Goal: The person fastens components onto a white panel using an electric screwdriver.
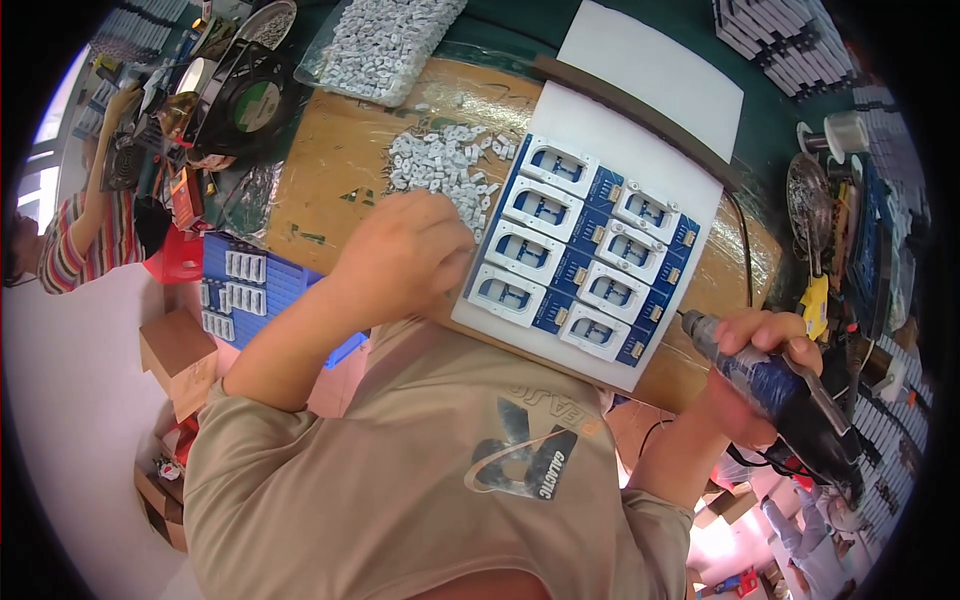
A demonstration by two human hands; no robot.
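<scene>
My left hand (415,245) is closed, its fingers curled at the near edge of a pile of small white plastic parts (435,160); whatever its fingertips hold is hidden. My right hand (738,408) is wrapped round a power screwdriver (765,388), whose tip points toward the work sheet and stays clear of it. Between the hands, a white foam sheet (590,372) carries a blue circuit board panel (592,222) in two columns. Several white plastic frames (541,207) with oval openings sit on the panel. Small round parts lie on the upper right frames.
Cardboard (320,190) covers the bench. A clear bag of white parts (385,45) lies beyond the pile, a black fan (255,105) at left. A blue tray (285,290) stands lower left. A wire spool (845,133) is at right. Another person in stripes (90,235) works far left.
</scene>
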